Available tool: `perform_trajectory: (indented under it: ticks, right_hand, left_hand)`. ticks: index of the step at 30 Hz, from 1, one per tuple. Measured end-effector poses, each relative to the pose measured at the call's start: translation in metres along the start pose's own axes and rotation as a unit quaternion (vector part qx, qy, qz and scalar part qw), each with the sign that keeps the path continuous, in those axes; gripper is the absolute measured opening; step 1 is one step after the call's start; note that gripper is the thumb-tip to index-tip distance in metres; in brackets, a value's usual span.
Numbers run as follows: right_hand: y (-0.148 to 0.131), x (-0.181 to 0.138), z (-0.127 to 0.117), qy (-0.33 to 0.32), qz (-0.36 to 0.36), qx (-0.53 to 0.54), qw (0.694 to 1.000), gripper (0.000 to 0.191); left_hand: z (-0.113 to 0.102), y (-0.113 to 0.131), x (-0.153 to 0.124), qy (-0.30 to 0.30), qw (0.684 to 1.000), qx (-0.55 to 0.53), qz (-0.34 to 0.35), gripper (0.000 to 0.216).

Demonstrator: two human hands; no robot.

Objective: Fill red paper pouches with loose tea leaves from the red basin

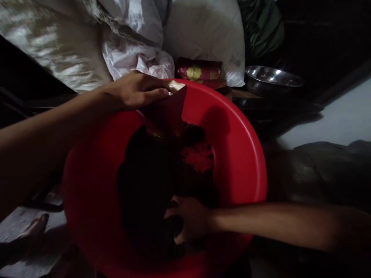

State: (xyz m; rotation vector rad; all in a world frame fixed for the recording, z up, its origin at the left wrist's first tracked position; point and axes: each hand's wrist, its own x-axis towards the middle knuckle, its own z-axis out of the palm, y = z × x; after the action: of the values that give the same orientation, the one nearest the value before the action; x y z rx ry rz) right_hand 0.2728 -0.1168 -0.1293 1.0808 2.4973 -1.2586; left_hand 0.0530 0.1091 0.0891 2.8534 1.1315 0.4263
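My left hand [145,90] grips the upper edge of a dark red packet [166,112], fingers over the rim and thumb along the near side. The packet stands tilted inside a big red plastic tub [246,135], its pale inner lining showing at the top. Dark loose material [145,185] covers the tub's bottom, too dim to name. Down in it is my right hand [188,218], its thumb and fingers curved and spread apart. Whether anything lies in that palm is too dark to see. A patch of red crumbly material [199,156] lies right of the packet.
Behind the tub stand large white sacks [205,34] and crumpled white plastic [139,58]. A dark red packet with a yellow label [198,71] lies against them. A shiny metal bowl [272,79] sits at right. A bare foot [36,226] shows at lower left.
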Motion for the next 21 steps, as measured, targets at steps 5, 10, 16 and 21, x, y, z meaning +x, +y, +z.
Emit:
perform_trajectory:
  ticks: [5,10,16,21]
  right_hand:
    - [-0.006,-0.004,-0.037,0.048,-0.068,-0.014,0.996,0.068]
    - [-0.042,-0.029,-0.142,0.316,-0.224,0.033,0.921,0.048]
    - [-0.086,0.006,-0.275,0.465,-0.206,-0.052,0.86,0.031]
    - [-0.078,0.057,-0.307,0.353,-0.111,-0.103,0.923,0.014]
  left_hand:
    - [0.016,0.004,0.009,-0.005,0.999,-0.014,0.034,0.041]
    - [0.038,0.011,0.007,0.132,0.986,-0.088,0.044,0.028]
    - [0.055,0.008,0.007,0.51,0.841,-0.178,-0.027,0.024]
    - [0.066,0.034,-0.029,0.573,0.791,-0.125,-0.175,0.031]
